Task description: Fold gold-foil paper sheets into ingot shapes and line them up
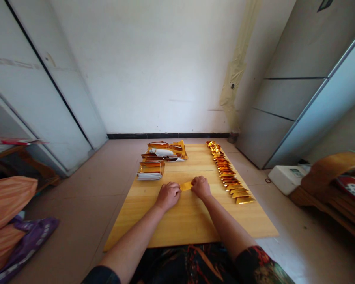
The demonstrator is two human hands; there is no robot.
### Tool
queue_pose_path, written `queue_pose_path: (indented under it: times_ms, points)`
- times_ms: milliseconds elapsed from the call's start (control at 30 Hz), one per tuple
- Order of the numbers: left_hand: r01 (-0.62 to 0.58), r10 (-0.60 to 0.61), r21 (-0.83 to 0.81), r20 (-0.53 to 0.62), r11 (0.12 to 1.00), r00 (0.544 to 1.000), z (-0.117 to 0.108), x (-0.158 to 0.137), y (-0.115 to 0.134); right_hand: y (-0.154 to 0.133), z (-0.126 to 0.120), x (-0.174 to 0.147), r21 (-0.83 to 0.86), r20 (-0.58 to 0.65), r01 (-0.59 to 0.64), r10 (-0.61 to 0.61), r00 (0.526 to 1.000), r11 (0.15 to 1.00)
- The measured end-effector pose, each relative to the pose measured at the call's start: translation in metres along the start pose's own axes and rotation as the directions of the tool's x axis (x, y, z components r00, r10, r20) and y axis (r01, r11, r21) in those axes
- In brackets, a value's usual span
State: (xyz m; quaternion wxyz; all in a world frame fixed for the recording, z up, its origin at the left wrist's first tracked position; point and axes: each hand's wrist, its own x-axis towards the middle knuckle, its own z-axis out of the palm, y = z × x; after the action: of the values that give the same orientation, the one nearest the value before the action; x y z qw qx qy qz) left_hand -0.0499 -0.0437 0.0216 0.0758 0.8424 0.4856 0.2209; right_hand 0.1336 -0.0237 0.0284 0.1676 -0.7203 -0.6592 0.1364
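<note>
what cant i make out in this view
All in the head view:
Both ends of the flat golden strip: under the left hand and right hand.
Exact count of shiny gold foil packets: they overlap.
Any lettering on the gold-and-white flat wrappers: too small.
Top of the tall grey fridge: beyond the top edge.
Rest of the orange plastic bag: beyond the left edge.

Dark short sleeves (262, 265), right one red-patterned
</note>
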Motion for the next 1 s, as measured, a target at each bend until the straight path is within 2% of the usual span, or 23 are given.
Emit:
queue_pose_path:
  times_ms: [200,333,467,533,600,867,1000]
  points:
    - [0.06,-0.061,-0.029,-0.019,0.998,0.998,0.003,0.004,0.003,0.016,-0.002,0.011,0.006,-0.03,-0.043,0.043,0.999,0.999]
    - [0.095,-0.095,-0.019,-0.017,0.995,0.995,0.004,0.008,0.004,0.016,-0.01,0.013,0.03,-0.041,-0.058,0.059,0.997,0.998]
    - [0.153,-0.153,0.002,0.015,0.988,0.988,0.002,0.014,0.008,0.0,-0.004,0.012,0.207,-0.052,0.069,-0.059,0.997,0.976]
    - [0.201,-0.202,0.023,0.023,0.979,0.979,0.001,0.017,0.01,-0.008,0.003,0.011,0.328,0.023,0.122,-0.137,0.99,0.937]
    - [0.245,-0.247,0.051,0.025,0.968,0.969,0.003,0.019,0.011,-0.014,0.01,0.011,0.376,0.069,0.134,-0.172,0.983,0.917]
    - [0.422,-0.422,0.036,-0.016,0.906,0.907,0.007,0.014,0.006,-0.014,0.011,0.012,0.353,0.109,0.099,-0.146,0.983,0.93]
    - [0.452,-0.452,-0.013,0.009,0.892,0.892,0.003,0.012,0.001,-0.014,0.011,0.012,0.349,0.11,0.096,-0.142,0.984,0.932]
